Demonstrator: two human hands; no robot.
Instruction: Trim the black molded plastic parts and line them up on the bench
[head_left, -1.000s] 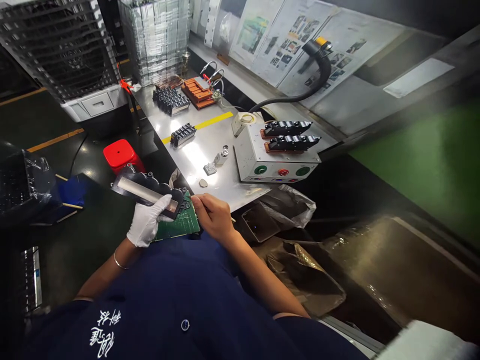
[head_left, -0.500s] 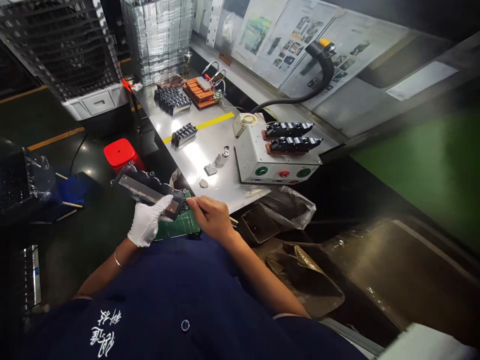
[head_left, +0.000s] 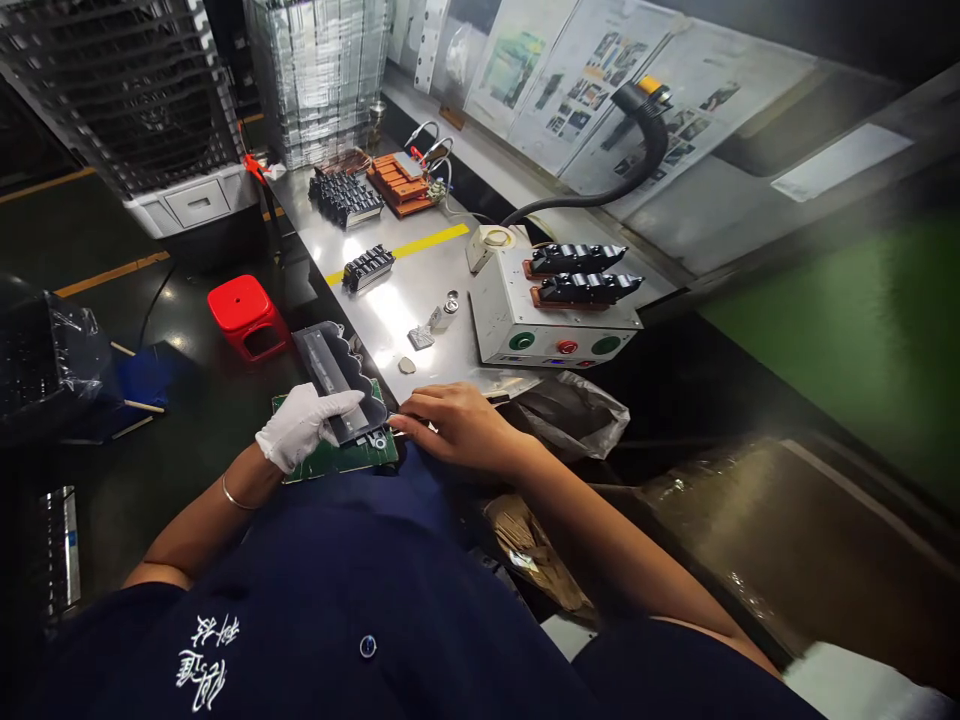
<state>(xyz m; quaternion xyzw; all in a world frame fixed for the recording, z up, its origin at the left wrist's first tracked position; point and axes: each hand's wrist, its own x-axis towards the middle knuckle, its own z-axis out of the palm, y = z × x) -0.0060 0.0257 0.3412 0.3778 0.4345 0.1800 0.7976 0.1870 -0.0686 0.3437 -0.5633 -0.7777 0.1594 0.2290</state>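
In my left hand (head_left: 306, 425), which wears a white glove, is a black moulded part (head_left: 330, 362) with a scalloped edge and a flat grey strip along one face. The thumb presses on the strip, and the part is tilted with its far end up. My bare right hand (head_left: 463, 430) is closed in a pinch at the near end of the part. Whatever its fingers grip is mostly hidden and too small to name. Under the part lies a green mat (head_left: 341, 462) on my lap.
On the metal table (head_left: 442, 385) are black ribbed parts (head_left: 367, 268), a grey block (head_left: 421, 337) and a small round piece (head_left: 406, 366). A white control box (head_left: 555, 320) carries two black parts. A red stool (head_left: 241, 305) stands left; plastic-lined bins (head_left: 592, 415) are right.
The black part has swung to a steeper angle, its far end moving right and uncovering more of the stool. My right hand has shifted slightly right and turned flatter.
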